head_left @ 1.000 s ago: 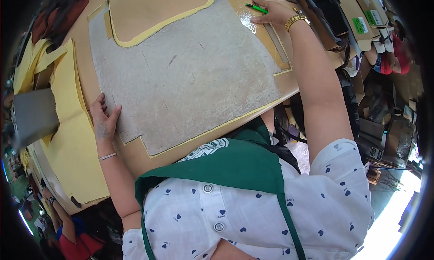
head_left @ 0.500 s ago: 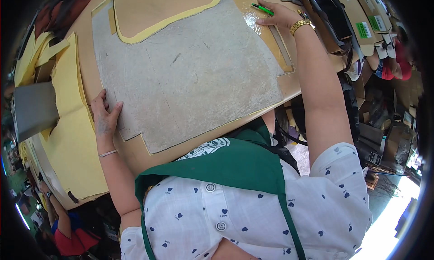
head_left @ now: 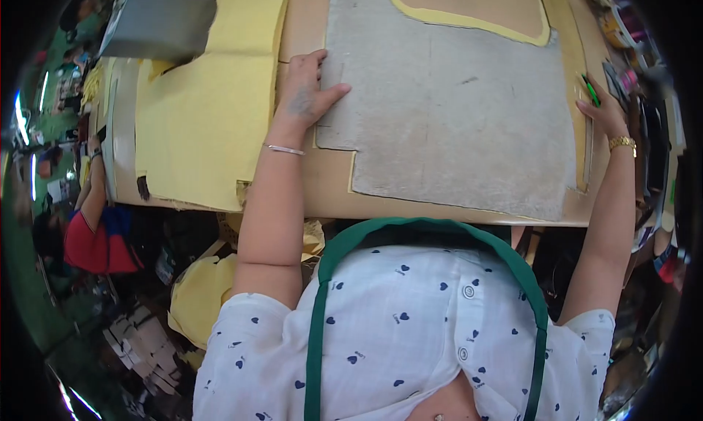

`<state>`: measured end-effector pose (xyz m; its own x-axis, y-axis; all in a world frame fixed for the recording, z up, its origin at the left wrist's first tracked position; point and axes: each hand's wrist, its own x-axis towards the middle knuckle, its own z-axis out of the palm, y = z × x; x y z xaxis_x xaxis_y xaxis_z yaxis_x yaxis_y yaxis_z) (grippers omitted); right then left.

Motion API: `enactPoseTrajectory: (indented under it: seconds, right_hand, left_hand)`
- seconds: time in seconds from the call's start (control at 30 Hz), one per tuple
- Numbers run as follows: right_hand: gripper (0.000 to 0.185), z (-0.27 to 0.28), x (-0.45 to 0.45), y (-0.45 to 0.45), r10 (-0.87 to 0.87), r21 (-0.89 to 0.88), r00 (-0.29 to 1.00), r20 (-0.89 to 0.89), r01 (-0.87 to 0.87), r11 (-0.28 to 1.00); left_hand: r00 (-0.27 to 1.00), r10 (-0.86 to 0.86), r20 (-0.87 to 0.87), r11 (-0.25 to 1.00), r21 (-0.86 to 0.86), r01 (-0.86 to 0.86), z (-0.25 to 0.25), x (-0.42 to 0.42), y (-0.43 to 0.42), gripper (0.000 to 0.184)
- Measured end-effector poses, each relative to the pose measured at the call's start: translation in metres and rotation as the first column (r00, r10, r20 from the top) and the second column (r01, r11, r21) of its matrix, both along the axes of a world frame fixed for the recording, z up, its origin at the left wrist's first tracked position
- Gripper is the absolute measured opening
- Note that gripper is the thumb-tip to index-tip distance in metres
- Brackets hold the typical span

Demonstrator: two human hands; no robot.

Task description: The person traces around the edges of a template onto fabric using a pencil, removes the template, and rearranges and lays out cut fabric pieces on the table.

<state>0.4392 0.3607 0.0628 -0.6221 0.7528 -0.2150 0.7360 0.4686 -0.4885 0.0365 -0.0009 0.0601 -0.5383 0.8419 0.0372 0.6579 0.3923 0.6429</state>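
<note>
Keep the yellow sheets (head_left: 205,121), at left on the counter (head_left: 329,194), clear of your left hand (head_left: 302,91). That hand is spread, its thumb resting on the left edge of the grey sheet (head_left: 461,121); even pressure there should limit slipping. The grey sheet lies flat between your hands, a yellow border (head_left: 428,15) showing along its far cutout; check this margin for evenness. Your right hand (head_left: 608,113), near the right edge, holds a green pen (head_left: 590,89) between its fingers; avoid stray marks.
</note>
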Motion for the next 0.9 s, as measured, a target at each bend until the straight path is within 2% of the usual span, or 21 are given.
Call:
enactPoseTrajectory:
  seconds: [0.1,0.23,0.47,0.6,0.73,0.9]
  right_hand:
    - [0.072,0.003,0.001,0.0,-0.002,0.025,1.0,0.029,0.001,1.0]
    - [0.072,0.017,-0.01,-0.013,-0.065,-0.025,0.994,0.084,0.068,0.997]
    - [0.073,0.02,-0.014,-0.02,-0.078,0.021,0.99,0.121,0.076,0.997]
    - [0.072,0.001,-0.001,-0.004,-0.129,-0.221,0.986,-0.106,0.103,0.97]
    - [0.077,0.008,-0.005,-0.011,-0.22,-0.329,0.965,-0.144,0.163,0.93]
    - [0.079,0.023,-0.015,-0.026,-0.164,-0.224,0.98,-0.111,0.136,0.965]
  left_hand:
    - [0.999,0.009,0.043,1.0,0.001,-0.009,0.004,0.001,-0.001,0.065]
    - [1.0,0.007,-0.008,1.0,0.004,-0.007,-0.003,-0.001,-0.001,0.064]
    - [0.999,0.006,-0.034,0.999,0.039,-0.004,-0.01,-0.005,-0.002,0.063]
    - [0.996,-0.013,-0.093,0.999,0.042,0.017,-0.011,-0.005,-0.004,0.063]
    - [0.997,-0.009,-0.072,0.999,0.038,0.011,-0.006,-0.002,-0.002,0.065]
    - [0.998,-0.015,-0.065,0.999,0.038,0.017,-0.008,-0.004,-0.002,0.067]
